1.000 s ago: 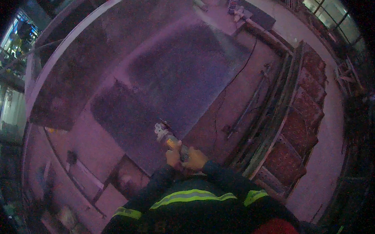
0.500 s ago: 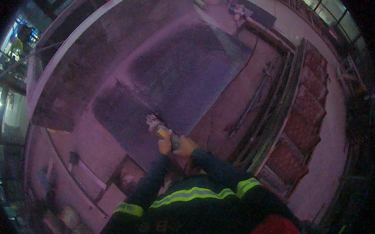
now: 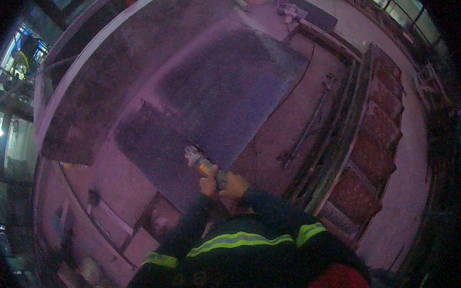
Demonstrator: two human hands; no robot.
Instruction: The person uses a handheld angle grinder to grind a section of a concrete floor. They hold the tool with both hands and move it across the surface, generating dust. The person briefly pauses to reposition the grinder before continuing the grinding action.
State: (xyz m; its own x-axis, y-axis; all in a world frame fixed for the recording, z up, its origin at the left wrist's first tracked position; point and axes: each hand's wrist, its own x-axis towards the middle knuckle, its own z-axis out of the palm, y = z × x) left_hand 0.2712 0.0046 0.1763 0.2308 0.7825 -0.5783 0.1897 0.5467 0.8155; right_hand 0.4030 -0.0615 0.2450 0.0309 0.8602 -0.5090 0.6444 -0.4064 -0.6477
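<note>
Both my hands are closed round an angle grinder (image 3: 205, 167) with a yellow patch on its body. My left hand (image 3: 207, 182) wraps its middle near that patch. Behind it, my right hand (image 3: 234, 186) grips the rear end. The grinder's pale head points away from me to the left, low over a large dark flat sheet (image 3: 218, 86) and apparently at a dark line across it. Whether its disc touches the surface I cannot tell in this dim light.
A thin dark cord (image 3: 300, 80) curves along the sheet's right edge. Farther right lie long metal bars (image 3: 341, 118) and a row of reddish-brown stepped panels (image 3: 363, 146). A pale curved rim (image 3: 83, 60) bounds the far left. Small items, among them a bottle-like one (image 3: 282, 2), stand at the back.
My hands and the grinder have shifted slightly to the right and toward me. Both hands keep their grip. The view has tilted a little.
</note>
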